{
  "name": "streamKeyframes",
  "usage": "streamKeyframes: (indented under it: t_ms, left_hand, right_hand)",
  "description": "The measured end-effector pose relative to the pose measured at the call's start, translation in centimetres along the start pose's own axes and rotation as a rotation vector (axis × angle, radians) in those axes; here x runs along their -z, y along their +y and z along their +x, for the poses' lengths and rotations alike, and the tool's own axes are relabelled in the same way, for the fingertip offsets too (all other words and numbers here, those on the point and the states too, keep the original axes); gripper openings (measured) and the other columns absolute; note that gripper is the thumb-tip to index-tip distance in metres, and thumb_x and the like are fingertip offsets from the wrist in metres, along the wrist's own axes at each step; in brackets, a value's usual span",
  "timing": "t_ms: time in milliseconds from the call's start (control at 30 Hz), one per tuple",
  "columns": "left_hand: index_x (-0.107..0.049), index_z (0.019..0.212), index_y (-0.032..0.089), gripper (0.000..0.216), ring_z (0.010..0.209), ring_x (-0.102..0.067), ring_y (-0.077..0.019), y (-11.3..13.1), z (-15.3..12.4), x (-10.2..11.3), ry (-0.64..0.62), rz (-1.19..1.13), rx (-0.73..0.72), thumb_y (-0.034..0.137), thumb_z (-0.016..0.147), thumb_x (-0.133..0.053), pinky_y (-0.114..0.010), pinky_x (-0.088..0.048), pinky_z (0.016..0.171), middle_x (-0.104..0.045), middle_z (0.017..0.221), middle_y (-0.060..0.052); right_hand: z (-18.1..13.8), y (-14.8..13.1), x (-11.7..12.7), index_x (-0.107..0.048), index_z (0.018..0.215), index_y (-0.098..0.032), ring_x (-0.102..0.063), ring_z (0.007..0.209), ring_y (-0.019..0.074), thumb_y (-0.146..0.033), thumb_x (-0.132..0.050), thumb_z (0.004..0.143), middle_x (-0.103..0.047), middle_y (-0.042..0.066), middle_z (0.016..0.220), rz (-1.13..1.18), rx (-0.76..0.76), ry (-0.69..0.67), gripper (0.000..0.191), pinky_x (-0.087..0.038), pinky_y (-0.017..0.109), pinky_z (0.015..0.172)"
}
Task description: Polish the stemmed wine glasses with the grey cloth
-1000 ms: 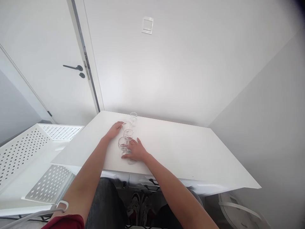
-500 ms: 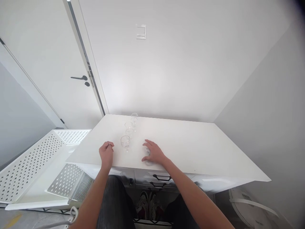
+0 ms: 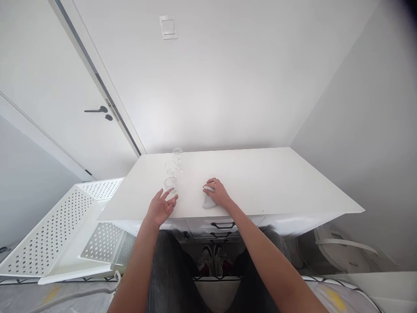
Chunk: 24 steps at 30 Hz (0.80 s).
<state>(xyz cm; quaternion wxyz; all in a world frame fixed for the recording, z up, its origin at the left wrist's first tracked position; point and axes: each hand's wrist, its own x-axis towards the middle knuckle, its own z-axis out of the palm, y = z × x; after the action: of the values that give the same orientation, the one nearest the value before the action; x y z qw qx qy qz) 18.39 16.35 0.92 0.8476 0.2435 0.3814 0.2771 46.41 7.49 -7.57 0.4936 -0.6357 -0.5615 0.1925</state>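
White covers most of the room, beginning at the far left with a basket point(image 3: 55, 230) whose sides are pierced by rows of small holes, and a door point(image 3: 42, 87) behind it fitted with a dark lever handle point(image 3: 97, 109). Next comes the left hand point(image 3: 162, 209), palm turned up, its fingers loose, part-curled and free, just before the nearest of four clear glasses point(image 3: 170, 181); whether they touch it cannot be told. The glasses run in an uneven row toward the back wall point(image 3: 228, 78), near the left end of the smooth white tabletop point(image 3: 257, 174), below a square light switch point(image 3: 168, 27). Right of them, near the front edge, the right hand point(image 3: 217, 192) has its fingers closed on a pale cloth point(image 3: 209, 202), which reaches down toward the surface. Black-handled drawers point(image 3: 202, 224) sit below the top. At far right, a round container point(image 3: 340, 254) stands beneath a greyer side wall point(image 3: 368, 108).
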Motion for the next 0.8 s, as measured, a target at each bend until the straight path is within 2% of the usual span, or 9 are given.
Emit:
streamKeyframes:
  t_ms: [100, 200, 333, 433, 533, 600, 667, 800]
  left_hand:
    - [-0.055, 0.140, 0.012, 0.045, 0.074, -0.073, -0.0148, -0.4, 0.0, -0.2, 0.003, -0.015, -0.028, 0.031, 0.099, -0.056, -0.019, -0.059, 0.054, -0.070, 0.114, -0.019]
    - [-0.056, 0.137, 0.009, 0.041, 0.077, -0.075, -0.0145, -0.9, -0.3, -0.2, 0.041, -0.027, -0.061, 0.023, 0.099, -0.054, -0.018, -0.061, 0.057, -0.070, 0.119, -0.020]
    - [-0.058, 0.133, 0.008, 0.039, 0.079, -0.076, -0.0156, -2.1, -1.4, -0.8, 0.061, -0.027, -0.072, 0.027, 0.100, -0.054, -0.020, -0.063, 0.063, -0.071, 0.118, -0.022]
    - [-0.062, 0.127, 0.012, 0.036, 0.087, -0.077, -0.0189, -3.4, -2.3, -2.3, 0.032, -0.023, -0.069, 0.034, 0.099, -0.057, -0.025, -0.065, 0.072, -0.073, 0.113, -0.020]
    - [-0.064, 0.120, 0.016, 0.034, 0.103, -0.075, -0.0238, -4.5, -2.5, -4.4, -0.045, 0.012, -0.080, 0.040, 0.096, -0.060, -0.032, -0.064, 0.089, -0.074, 0.109, -0.018]
    - [-0.064, 0.123, 0.017, 0.037, 0.107, -0.074, -0.0244, -5.0, -1.6, -6.2, -0.128, 0.065, -0.108, 0.040, 0.095, -0.062, -0.034, -0.061, 0.095, -0.074, 0.110, -0.017]
    - [-0.062, 0.128, 0.019, 0.040, 0.109, -0.073, -0.0251, -5.4, 0.4, -8.1, -0.209, 0.111, -0.176, 0.040, 0.094, -0.063, -0.037, -0.059, 0.099, -0.073, 0.114, -0.017]
    - [-0.063, 0.123, 0.025, 0.037, 0.115, -0.070, -0.0305, -5.7, 7.2, -12.6, -0.371, 0.143, -0.356, 0.041, 0.090, -0.067, -0.048, -0.054, 0.105, -0.070, 0.113, -0.011]
  right_hand:
    - [-0.1, -0.3, 0.2, -0.080, 0.099, -0.026, -0.056, 0.117, 0.0261, -0.037, -0.072, 0.088, -0.063, 0.008, 0.118, 0.025, -0.023, -0.020, 0.017, -0.043, 0.047, 0.108]
    - [-0.1, -0.4, 0.2, -0.081, 0.099, -0.027, -0.055, 0.116, 0.0267, -0.039, -0.072, 0.089, -0.062, 0.008, 0.117, 0.045, -0.004, 0.003, 0.018, -0.043, 0.048, 0.108]
    - [0.0, -0.6, 0.6, -0.083, 0.104, -0.033, -0.051, 0.112, 0.0276, -0.049, -0.071, 0.088, -0.054, 0.008, 0.111, 0.077, 0.018, 0.202, 0.025, -0.042, 0.049, 0.107]
    - [0.1, -0.6, 1.4, -0.080, 0.110, -0.030, -0.055, 0.097, 0.0244, -0.055, -0.066, 0.090, -0.053, 0.006, 0.100, 0.253, -0.075, 0.335, 0.035, -0.048, 0.043, 0.093]
    - [0.0, -0.4, 2.1, -0.074, 0.099, -0.024, -0.056, 0.085, 0.0212, -0.053, -0.062, 0.091, -0.059, 0.003, 0.091, 0.373, -0.153, 0.426, 0.032, -0.047, 0.036, 0.080]
    - [0.0, -0.2, 2.4, -0.065, 0.092, -0.024, -0.053, 0.078, 0.0185, -0.046, -0.063, 0.089, -0.059, 0.000, 0.084, 0.390, -0.179, 0.476, 0.023, -0.044, 0.032, 0.074]
    - [0.0, 0.1, 2.6, -0.056, 0.092, -0.025, -0.049, 0.072, 0.0158, -0.036, -0.063, 0.085, -0.055, -0.003, 0.081, 0.420, -0.198, 0.525, 0.016, -0.041, 0.029, 0.069]
    - [0.2, 0.5, 2.9, -0.051, 0.108, -0.027, -0.052, 0.076, 0.0156, -0.022, -0.056, 0.076, -0.055, -0.003, 0.088, 0.468, -0.234, 0.654, 0.032, -0.043, 0.028, 0.072]
